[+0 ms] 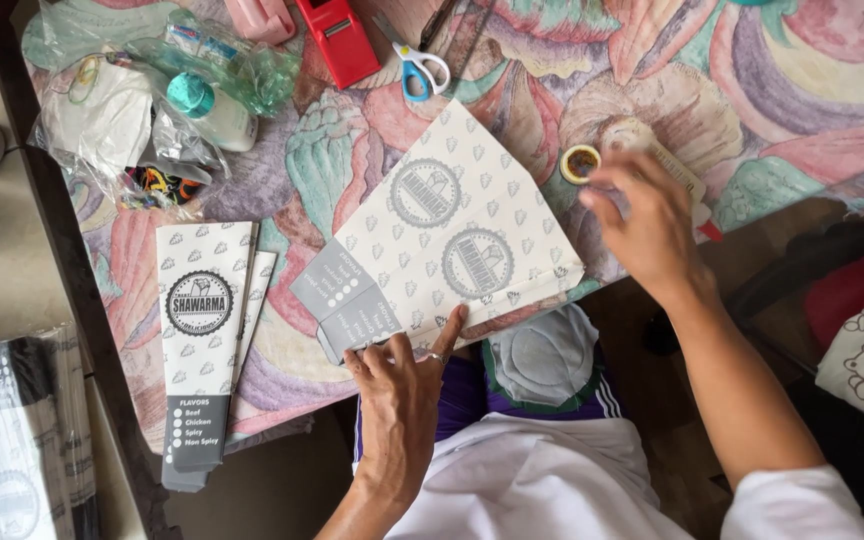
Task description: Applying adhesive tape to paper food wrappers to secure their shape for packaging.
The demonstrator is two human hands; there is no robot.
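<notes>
The left hand [399, 385] lay flat, fingers spread, pressing the near edge of a printed paper sheet [442, 232] on the floral tablecloth [812, 80]; it gripped nothing. The sheet, patterned white with round stamps and a grey corner panel, lay tilted across the table edge, its near corner partly covered by that hand. The right hand [647, 225] was motion-blurred, its fingers loosely curled over something pale beside a small yellow tape roll [580, 163]; whether it held that item could not be told, and the item itself was too smeared to name. Two folded paper sleeves [202, 340] lay stacked to the left, the lower one mostly hidden. Blue-handled scissors [415, 68] and a red dispenser [338, 38] were cut off by the top edge. A white bottle with a teal cap [212, 108] lay among crumpled clear plastic bags [112, 130].
</notes>
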